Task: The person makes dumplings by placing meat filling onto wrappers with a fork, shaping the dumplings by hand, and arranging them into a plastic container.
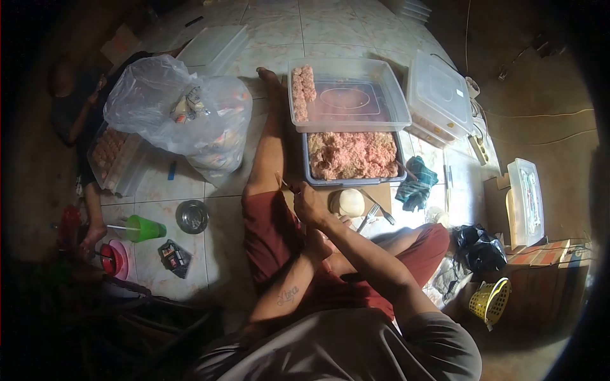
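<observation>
My right hand is closed in front of the meat tub's near left corner. A thin pale sliver shows at its fingertips, too small to name. My left hand lies lower, by my lap, its fingers mostly hidden behind the right forearm. Ahead is a blue-grey tub full of pink minced meat. On its far side a clear plastic container holds lumps of the meat along its left side. Near the tub stand a round cream-coloured object and two forks.
A checked cloth lies right of the tub, near stacked lidded containers. At left are a big plastic bag, a tray of meat lumps, a green cup and a metal ashtray. Another person sits far left.
</observation>
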Demonstrator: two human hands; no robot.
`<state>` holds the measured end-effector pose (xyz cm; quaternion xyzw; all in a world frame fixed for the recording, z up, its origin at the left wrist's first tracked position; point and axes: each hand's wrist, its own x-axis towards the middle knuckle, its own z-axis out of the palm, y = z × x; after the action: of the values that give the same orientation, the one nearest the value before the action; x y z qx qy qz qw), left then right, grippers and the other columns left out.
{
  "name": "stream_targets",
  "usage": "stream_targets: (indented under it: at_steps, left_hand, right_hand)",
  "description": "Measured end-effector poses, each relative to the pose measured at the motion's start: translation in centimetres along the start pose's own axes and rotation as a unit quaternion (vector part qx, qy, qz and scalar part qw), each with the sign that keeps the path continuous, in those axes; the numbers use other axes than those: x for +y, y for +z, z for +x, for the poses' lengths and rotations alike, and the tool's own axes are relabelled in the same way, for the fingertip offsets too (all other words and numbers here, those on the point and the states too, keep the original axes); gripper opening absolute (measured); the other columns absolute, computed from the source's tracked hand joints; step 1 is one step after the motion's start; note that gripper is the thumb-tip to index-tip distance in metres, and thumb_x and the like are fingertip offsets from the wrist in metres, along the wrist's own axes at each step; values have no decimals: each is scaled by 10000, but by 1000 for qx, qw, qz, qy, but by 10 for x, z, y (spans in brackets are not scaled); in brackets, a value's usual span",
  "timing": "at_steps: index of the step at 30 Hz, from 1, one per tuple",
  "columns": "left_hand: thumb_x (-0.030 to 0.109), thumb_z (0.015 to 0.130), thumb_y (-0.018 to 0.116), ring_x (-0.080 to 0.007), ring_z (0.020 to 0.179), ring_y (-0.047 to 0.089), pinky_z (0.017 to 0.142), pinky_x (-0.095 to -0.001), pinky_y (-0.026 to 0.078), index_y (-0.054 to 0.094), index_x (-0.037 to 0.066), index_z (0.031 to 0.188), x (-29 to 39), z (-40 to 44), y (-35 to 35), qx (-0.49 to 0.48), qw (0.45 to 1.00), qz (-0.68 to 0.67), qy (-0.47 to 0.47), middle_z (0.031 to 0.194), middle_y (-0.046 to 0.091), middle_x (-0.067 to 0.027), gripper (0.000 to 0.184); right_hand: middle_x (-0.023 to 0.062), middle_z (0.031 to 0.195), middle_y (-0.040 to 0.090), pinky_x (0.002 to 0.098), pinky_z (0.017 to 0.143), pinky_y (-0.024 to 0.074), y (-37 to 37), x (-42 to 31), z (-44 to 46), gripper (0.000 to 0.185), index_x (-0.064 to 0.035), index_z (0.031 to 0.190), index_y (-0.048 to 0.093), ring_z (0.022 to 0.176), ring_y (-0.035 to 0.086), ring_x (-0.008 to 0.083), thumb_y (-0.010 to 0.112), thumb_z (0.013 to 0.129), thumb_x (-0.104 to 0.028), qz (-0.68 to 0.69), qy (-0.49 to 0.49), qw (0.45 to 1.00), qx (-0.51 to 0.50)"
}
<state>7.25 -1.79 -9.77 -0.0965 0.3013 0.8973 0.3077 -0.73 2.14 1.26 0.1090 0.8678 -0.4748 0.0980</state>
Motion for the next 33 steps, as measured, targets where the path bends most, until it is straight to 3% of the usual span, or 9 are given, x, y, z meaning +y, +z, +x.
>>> stream_targets:
  at_steps: [1,3,7,10,15,21,23,31,33]
  left_hand:
    - [538,1036,433,-232,1393,437,1139,-427,378,472,54,1389,7,1,7,66,964,-204,-156,1421,503,-150,600]
    - [574,1028,425,-233,1389,433,1138,-420,377,456,54,1393,1,2,-8,33,968,-203,-141,1436,485,-151,636]
    - [545,1010,456,-235,1351,461,1122,-408,393,446,44,1389,-46,13,-78,-22,972,-213,-97,1413,496,-148,629]
    - [535,998,493,-254,1269,525,1060,-411,439,460,39,1384,-48,15,-84,-28,978,-189,-89,1375,540,-153,630]
    - [591,980,537,-302,1108,645,926,-426,536,489,41,1382,19,-6,33,-28,984,-54,-168,1330,614,-174,683]
    - [673,978,460,-276,1023,669,876,-392,527,590,117,1238,38,2,39,-45,984,105,-134,1283,653,-197,626]
    - [604,1000,494,-242,1006,678,902,-358,531,624,58,1210,39,-3,51,-21,987,79,-139,1056,680,-90,600]
    - [656,998,408,-340,1097,666,953,-433,529,542,44,1370,44,-4,53,-80,985,1,-150,1298,641,-239,728]
    - [630,1014,402,-337,1051,685,943,-433,529,574,35,1302,47,-6,58,-56,988,1,-145,1243,674,-214,683]
  right_hand:
    - [331,1105,653,538,892,490,5,3,7,279,30,1124,614,1050,626,503,442,938,-88,-1,0,1000,1]
    - [389,1054,645,527,855,524,15,15,23,384,101,1182,527,1034,645,510,593,887,-135,3,-67,998,13]
    - [379,1024,639,531,868,512,42,45,44,352,98,1173,535,1006,634,526,568,877,-89,-90,-150,981,78]
    - [359,988,628,539,895,494,27,37,35,344,104,1184,530,988,611,537,491,860,-8,63,-77,985,139]
    - [280,991,637,538,881,483,-110,-8,-43,220,13,1073,621,1004,604,478,490,896,23,-76,-217,955,186]
    - [130,901,662,455,797,411,-238,36,-80,100,-69,985,628,884,643,314,570,930,-129,-430,-121,861,244]
    - [121,917,657,442,831,408,-254,48,-76,116,-77,1020,624,896,640,289,566,937,-133,-480,-151,834,227]
    - [81,804,572,430,849,358,-222,74,-28,158,-107,794,567,825,611,265,528,944,-139,-488,-303,806,140]
    - [105,886,638,447,893,364,-235,66,-29,139,-86,819,597,923,633,290,543,925,-159,-386,-192,900,67]
